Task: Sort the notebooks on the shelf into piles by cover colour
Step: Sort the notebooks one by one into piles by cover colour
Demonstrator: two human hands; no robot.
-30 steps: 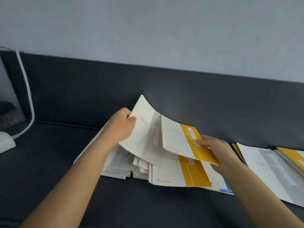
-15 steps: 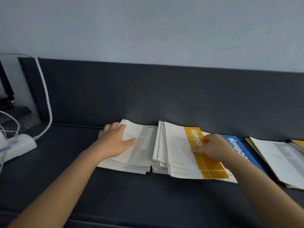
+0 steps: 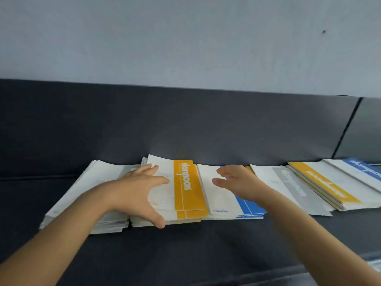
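1. Spreading flat with fingers apart, the left hand [image 3: 136,190] lies on the white part of the yellow-banded notebook [image 3: 188,188] at frame centre, thumb hooked over the near edge of that stack; it grips nothing.
2. The right hand [image 3: 237,182] hovers open, fingers loosely curved and apart, above the blue-banded notebook [image 3: 247,205] just right of centre.
3. A whitish pile [image 3: 86,188] sits left of centre, partly under the left forearm.
4. Toward the right edge lie a grey-banded notebook [image 3: 292,186], a yellow-banded pile [image 3: 327,186] and a blue-banded notebook at far right [image 3: 365,168].
5. All rest on the dark shelf [image 3: 185,248] below a pale wall [image 3: 185,38].
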